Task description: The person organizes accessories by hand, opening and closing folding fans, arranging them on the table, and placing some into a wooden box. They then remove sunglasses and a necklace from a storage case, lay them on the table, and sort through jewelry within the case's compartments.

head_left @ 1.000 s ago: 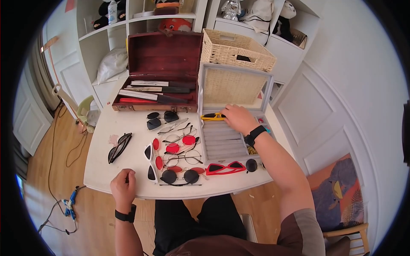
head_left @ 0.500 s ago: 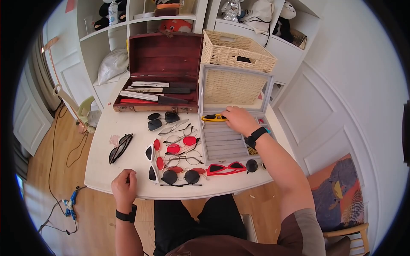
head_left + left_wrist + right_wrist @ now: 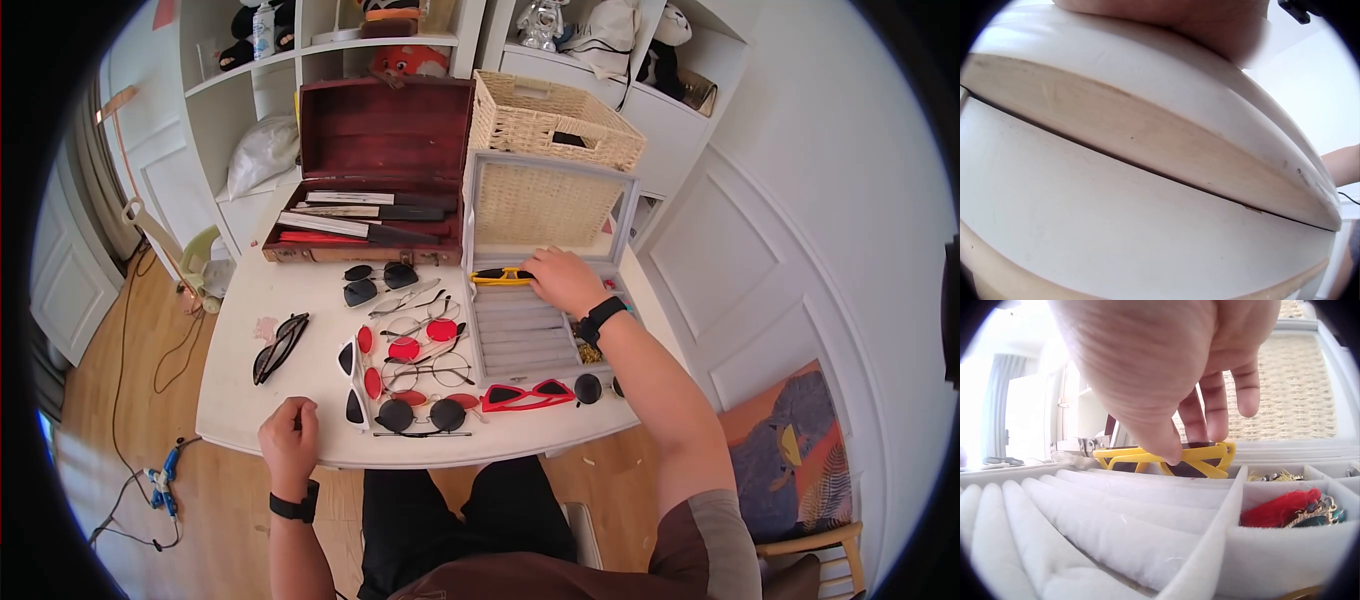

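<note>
My right hand (image 3: 562,280) pinches a pair of yellow-framed sunglasses (image 3: 488,276) between thumb and fingers. The sunglasses lie along the back of a grey velvet jewellery box (image 3: 474,335) with its glazed lid raised. In the right wrist view the thumb presses the yellow frame (image 3: 1200,454) from the near side, fingers behind it. Padded rolls (image 3: 1110,512) stretch in front of them. My left hand (image 3: 289,438) rests at the table's front edge with fingers loosely curled, holding nothing. The left wrist view shows mostly the table's edge (image 3: 1147,119), with part of that hand above.
Several sunglasses and glasses lie left and front of the box, among them red sunglasses (image 3: 527,395), white sunglasses (image 3: 356,405) and black glasses (image 3: 281,348). Behind stand an open red-brown case (image 3: 385,130) holding folding fans and a woven basket (image 3: 560,125). Jewellery with a red tassel (image 3: 1282,507) fills side compartments.
</note>
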### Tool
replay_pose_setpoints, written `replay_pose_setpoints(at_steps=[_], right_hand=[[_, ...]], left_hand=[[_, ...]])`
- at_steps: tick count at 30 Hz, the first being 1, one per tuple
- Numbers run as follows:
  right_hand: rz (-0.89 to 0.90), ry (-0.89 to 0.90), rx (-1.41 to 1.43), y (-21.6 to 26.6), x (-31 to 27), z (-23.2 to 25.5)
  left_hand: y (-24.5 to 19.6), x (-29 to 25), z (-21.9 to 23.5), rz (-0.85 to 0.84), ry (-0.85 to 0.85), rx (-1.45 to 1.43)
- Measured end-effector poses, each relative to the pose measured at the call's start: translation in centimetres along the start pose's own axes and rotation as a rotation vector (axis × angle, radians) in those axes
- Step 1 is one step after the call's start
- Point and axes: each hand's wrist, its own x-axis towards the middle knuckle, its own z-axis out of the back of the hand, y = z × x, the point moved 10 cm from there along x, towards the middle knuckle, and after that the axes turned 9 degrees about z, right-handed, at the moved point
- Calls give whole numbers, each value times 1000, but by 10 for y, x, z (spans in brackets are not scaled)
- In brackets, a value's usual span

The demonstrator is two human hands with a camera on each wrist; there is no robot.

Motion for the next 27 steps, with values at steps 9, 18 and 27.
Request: replay_pose_setpoints(at_steps=[9,18,27], right_hand=[[-47,127,48,-4,1,-9],[-22,23,55,2,-7,12],[-68,-36,104,-15,-22,36]], left_hand=[[-1,1,1,-20,-12,-11],[-3,1,2,-19,-11,-12],[-2,0,1,-27,-3,-7]])
